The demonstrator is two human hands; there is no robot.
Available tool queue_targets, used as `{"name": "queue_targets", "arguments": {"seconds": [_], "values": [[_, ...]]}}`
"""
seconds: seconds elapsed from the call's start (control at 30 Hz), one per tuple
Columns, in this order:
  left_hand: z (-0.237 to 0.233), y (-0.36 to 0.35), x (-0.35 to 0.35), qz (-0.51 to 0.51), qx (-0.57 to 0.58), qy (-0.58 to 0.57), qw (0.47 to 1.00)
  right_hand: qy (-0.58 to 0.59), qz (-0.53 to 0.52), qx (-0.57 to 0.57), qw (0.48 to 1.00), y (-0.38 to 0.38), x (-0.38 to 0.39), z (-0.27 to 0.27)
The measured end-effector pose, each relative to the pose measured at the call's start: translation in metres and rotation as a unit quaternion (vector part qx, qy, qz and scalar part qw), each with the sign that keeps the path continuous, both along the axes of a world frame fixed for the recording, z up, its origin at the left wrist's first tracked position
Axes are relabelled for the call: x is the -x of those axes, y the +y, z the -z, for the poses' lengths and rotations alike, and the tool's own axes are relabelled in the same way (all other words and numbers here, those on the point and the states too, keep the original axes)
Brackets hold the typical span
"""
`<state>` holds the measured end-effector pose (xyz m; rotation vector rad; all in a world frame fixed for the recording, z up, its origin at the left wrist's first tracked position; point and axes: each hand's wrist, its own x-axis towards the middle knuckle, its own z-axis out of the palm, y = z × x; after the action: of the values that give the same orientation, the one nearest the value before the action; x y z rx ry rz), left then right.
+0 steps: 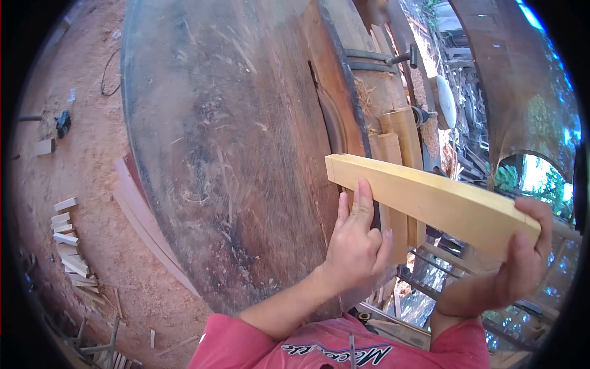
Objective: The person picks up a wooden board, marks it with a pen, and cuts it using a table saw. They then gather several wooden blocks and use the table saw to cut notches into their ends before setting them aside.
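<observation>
A squared pale-yellow wooden board (424, 200) is raised at a slant beside the worktable (215, 154). My right hand (522, 258) grips its near right end, with fingers over the top edge and the thumb on the side facing me. Toward the other end, my left hand (359, 246) has two fingers stretched upward and the thumb apart. One of its fingertips lies against the board's side face, another just below the lower edge. A thin line crosses the board close to its far left end.
More wooden boards (402, 138) lie beyond the worktable's right edge, near a clamp (402, 58) and curled shavings (364, 95). Several short offcuts (70, 240) are scattered on the dusty floor (132, 264) at left. A curved wooden strip (147, 221) leans by the table.
</observation>
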<state>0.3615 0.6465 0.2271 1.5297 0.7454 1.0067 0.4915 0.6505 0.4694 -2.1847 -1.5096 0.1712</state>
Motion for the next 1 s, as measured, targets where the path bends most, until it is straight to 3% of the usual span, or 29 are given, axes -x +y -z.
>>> {"name": "queue_targets", "arguments": {"seconds": [0.17,0.23,0.3,0.4,0.5,0.6,0.67,0.7,0.77,0.83,0.9,0.97,1.0], "values": [[-0.001,-0.013,0.0,-0.012,-0.039,0.026,0.999,-0.036,-0.023,0.033,0.999,-0.017,0.012,-0.003],[-0.004,-0.026,0.004,0.002,-0.042,0.053,0.998,-0.032,0.02,0.028,0.999,-0.063,0.025,0.003],[-0.001,-0.042,0.008,0.017,-0.054,0.083,0.995,-0.035,-0.007,0.04,0.999,-0.121,0.022,0.016],[0.011,-0.067,0.017,0.066,-0.024,0.117,0.991,-0.009,0.009,0.125,0.992,-0.203,0.031,0.043],[0.047,-0.096,0.022,0.093,0.028,0.135,0.986,0.12,0.097,0.111,0.982,-0.271,0.056,0.105],[0.041,-0.134,0.051,0.09,0.051,0.177,0.979,0.12,0.111,0.16,0.974,-0.348,0.047,0.184],[0.026,-0.156,0.074,0.064,0.087,0.177,0.978,0.061,0.038,0.154,0.985,-0.377,0.046,0.211],[0.018,-0.165,0.088,0.064,0.081,0.191,0.976,0.075,0.038,0.148,0.986,-0.389,0.045,0.219],[0.002,-0.184,0.112,0.067,0.188,0.183,0.963,0.089,0.07,0.13,0.985,-0.398,0.039,0.223],[0.023,-0.203,0.132,0.033,0.16,0.19,0.968,0.102,0.049,0.12,0.986,-0.405,0.026,0.228],[0.044,-0.218,0.147,-0.071,0.048,0.169,0.982,0.102,0.005,0.111,0.989,-0.41,0.009,0.232],[0.051,-0.232,0.149,-0.111,0.049,0.144,0.982,0.083,-0.033,0.095,0.991,-0.415,-0.009,0.249],[0.056,-0.237,0.147,-0.141,0.026,0.136,0.98,0.233,-0.008,0.102,0.967,-0.417,-0.02,0.271]]}}
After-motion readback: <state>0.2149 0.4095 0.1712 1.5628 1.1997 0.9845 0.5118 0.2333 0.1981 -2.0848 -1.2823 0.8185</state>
